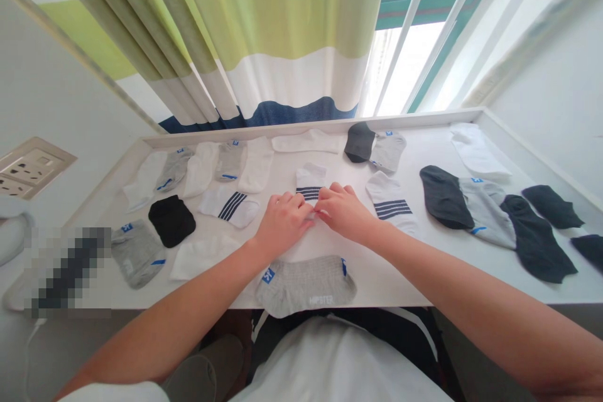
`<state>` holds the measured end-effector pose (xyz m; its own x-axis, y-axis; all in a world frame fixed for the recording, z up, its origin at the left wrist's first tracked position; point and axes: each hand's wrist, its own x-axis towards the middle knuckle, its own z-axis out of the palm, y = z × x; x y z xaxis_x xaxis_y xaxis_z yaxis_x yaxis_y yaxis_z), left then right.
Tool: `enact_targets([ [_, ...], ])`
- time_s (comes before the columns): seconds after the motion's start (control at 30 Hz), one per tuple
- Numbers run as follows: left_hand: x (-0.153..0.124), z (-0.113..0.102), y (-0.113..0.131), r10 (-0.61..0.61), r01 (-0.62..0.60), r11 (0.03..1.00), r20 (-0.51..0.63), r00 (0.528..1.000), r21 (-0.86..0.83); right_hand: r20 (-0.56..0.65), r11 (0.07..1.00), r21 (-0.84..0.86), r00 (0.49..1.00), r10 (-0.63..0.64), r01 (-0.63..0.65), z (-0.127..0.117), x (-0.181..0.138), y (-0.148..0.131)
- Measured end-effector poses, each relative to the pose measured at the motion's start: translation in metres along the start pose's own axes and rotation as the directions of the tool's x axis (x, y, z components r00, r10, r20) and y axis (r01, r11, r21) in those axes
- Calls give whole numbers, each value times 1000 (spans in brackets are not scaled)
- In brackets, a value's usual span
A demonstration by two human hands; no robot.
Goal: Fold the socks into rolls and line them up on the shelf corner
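At the middle of the table, a white sock with dark stripes (309, 174) lies flat, its near end under my fingers. My left hand (286, 221) pinches that near end from the left. From the right, my right hand (343, 210) pinches it too, the fingertips of both hands almost touching. A grey sock with blue tags (306, 284) lies just below my hands at the table's front edge. Similar striped white socks rest on either side, one to the left (230, 207) and one to the right (389, 201).
The white table (391, 282) has a raised rim and stands against a curtain (301, 19) and window. More socks lie around: a black sock (172, 221) at left, dark socks (445, 196) at right, a white sock (306, 141) at the back. A wall socket (35, 166) is at far left.
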<state>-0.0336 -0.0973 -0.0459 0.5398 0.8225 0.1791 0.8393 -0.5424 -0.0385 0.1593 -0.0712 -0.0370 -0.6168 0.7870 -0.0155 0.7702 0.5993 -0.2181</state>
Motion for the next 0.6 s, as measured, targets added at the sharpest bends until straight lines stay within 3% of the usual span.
enact_targets([
  [0.17, 1, 4, -2, 16, -16, 1000, 6, 1000, 6, 19, 999, 4, 999, 35, -35, -2, 0, -2],
  [0.37, 1, 7, -1, -7, 7, 1000, -9, 1000, -18, -87, 996, -73, 995, -57, 51, 6, -7, 0],
  [0.6, 4, 4, 1, -26, 26, 1000, 5, 1000, 2, -92, 991, -106, 992, -88, 79, 12, -3, 3],
])
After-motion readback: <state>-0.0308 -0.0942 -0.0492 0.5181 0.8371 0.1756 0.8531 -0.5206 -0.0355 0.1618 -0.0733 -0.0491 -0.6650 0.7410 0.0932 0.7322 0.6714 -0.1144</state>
